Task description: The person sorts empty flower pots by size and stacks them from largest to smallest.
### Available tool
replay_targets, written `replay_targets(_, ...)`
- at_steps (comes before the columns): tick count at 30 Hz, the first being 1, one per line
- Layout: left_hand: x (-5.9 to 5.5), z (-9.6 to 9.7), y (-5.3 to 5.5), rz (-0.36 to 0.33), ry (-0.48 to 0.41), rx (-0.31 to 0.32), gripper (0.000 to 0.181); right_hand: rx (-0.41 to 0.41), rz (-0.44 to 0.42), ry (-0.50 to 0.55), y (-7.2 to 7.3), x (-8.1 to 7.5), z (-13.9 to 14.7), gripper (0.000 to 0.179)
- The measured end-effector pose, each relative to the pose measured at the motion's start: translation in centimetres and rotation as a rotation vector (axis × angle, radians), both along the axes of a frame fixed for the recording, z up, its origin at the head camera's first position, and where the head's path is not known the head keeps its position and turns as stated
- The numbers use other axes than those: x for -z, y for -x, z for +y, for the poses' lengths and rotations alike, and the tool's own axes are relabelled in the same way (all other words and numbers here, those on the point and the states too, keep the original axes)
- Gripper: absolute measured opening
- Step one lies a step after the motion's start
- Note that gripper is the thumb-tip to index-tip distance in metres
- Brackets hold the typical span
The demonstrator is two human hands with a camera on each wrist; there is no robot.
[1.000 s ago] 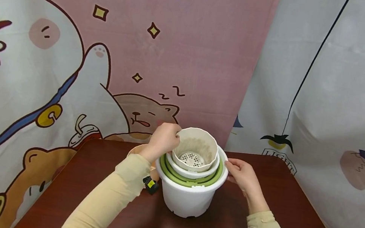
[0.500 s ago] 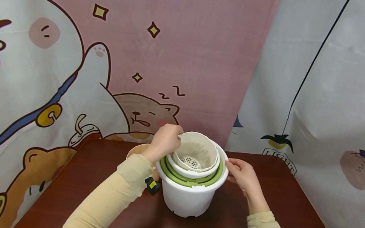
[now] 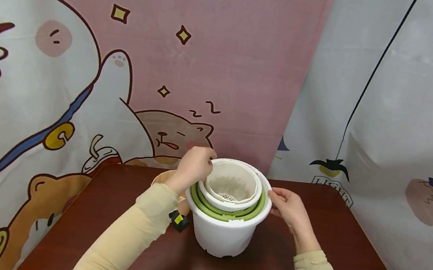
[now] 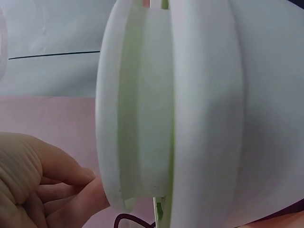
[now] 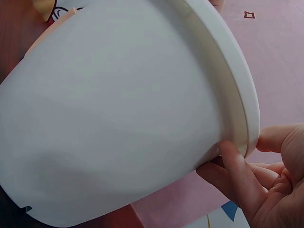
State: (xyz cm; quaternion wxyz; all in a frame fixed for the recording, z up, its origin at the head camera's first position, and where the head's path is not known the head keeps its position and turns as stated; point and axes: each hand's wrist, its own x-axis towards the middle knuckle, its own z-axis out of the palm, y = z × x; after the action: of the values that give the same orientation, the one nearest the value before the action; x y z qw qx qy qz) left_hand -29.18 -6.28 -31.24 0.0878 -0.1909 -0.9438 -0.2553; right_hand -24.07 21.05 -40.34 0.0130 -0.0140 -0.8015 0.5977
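Note:
A stack of nested flowerpots stands upright on the table. Outermost is a large white flowerpot (image 3: 222,237), with a green flowerpot (image 3: 260,205) inside it and a smaller white flowerpot (image 3: 262,188) within that. Innermost sits a cream flowerpot (image 3: 231,177) with a perforated bottom. At the stack's back left, my left hand (image 3: 194,168) pinches the cream flowerpot's rim; its fingertips are partly hidden behind the smaller white rim in the left wrist view. My right hand (image 3: 290,209) grips the large flowerpot's rim on the right, thumb and fingers on either side of it.
A peach-coloured pot (image 3: 163,178) stands left of the stack, mostly hidden by my left arm. The dark red-brown table (image 3: 117,213) ends at a printed cloth backdrop (image 3: 249,67) behind and at the sides.
The cream flowerpot has gone down and levelled into the smaller white flowerpot, its rim now lower and less tilted. My left hand stays at its rim; the right hand has not moved.

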Motion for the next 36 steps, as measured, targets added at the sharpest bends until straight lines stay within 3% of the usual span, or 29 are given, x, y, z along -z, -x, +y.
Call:
replay_targets(16, -0.4, -0.7, -0.8, 0.071, 0.036, -0.038, 0.027, 0.002, 0.004, -0.004, 0.0, 0.2, 0.0, 0.047)
replay_targets(26, 0.1, -1.2, -0.9, 0.095, 0.053, -0.008, 0.033, -0.001, -0.004, 0.008, 0.0, -0.1, -0.1, 0.048)
replay_targets(36, 0.9, -1.8, -0.8, 0.177, 0.014, 0.046, 0.034, 0.0, -0.008, 0.003, -0.2, -0.2, -0.1, 0.048)
